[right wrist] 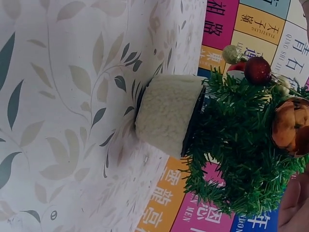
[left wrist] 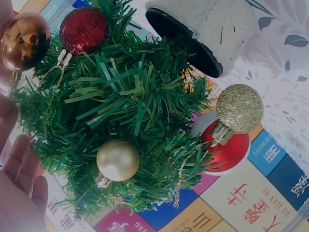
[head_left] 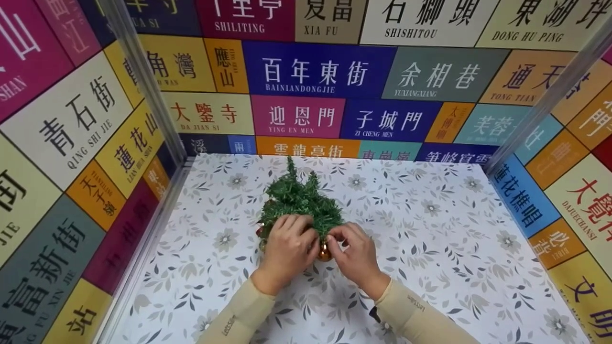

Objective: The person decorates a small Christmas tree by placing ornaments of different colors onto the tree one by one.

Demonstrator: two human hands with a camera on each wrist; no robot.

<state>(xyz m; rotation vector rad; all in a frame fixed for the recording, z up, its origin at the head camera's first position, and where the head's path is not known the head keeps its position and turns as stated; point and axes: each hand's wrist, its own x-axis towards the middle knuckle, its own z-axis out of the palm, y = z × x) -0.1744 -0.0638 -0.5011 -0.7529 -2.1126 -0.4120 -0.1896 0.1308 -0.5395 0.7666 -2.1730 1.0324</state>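
Observation:
A small green Christmas tree [head_left: 301, 196] stands upright in front of me, its base wrapped in white fleecy cloth [right wrist: 166, 113]. A shiny copper bauble [head_left: 324, 252] hangs low at its front, between my hands. My left hand [head_left: 290, 246] curls in front of the branches, its fingertips pinching at the bauble's top from the left. From the right, my right hand [head_left: 356, 253] pinches there with thumb and forefinger. The bauble's loop is mostly hidden by fingers and needles. Beside the copper bauble hangs a glittery red bauble [left wrist: 83, 30]; a matte gold bauble [left wrist: 118, 160] sits on another branch.
A glittery gold bauble [left wrist: 240, 108] and a red-and-white ornament [left wrist: 227, 150] hang on the tree's left side. The table [head_left: 430, 248] has a leaf-and-flower patterned cover. Colourful panels [head_left: 318, 71] with lettering stand behind it and on both sides.

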